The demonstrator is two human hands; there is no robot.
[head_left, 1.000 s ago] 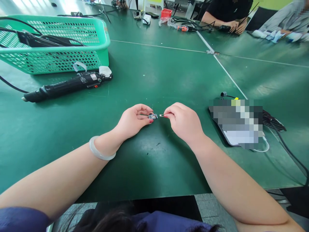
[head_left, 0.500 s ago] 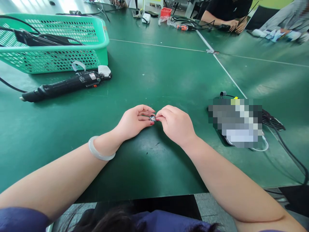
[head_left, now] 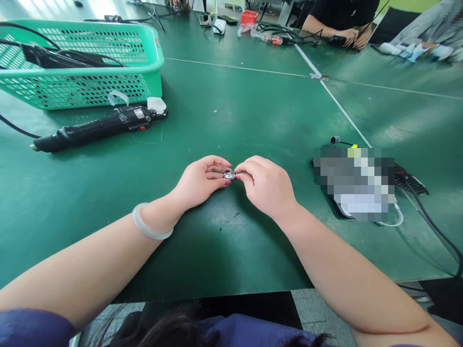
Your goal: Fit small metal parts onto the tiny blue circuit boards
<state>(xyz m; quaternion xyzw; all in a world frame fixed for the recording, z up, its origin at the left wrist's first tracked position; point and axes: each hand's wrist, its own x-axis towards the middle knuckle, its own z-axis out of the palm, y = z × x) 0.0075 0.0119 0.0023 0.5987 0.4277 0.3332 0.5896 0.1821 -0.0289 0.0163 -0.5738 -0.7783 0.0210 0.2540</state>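
Observation:
Between my two hands, just above the green table, is a small black-and-silver part, too small for me to name its kind. My left hand grips its left end between the thumb and the fingers. The thumb and forefinger of my right hand pinch its right end. The fingertips of both hands almost meet around it, and its underside is hidden.
A green basket with black cabled items stands at the left. In front of it lies a black electric screwdriver. A pixelated device with cables lies at the right. Across the table another person's hands hold a black object.
My right hand has shifted slightly right, and more of the small part shows between my fingers. My left hand has barely moved.

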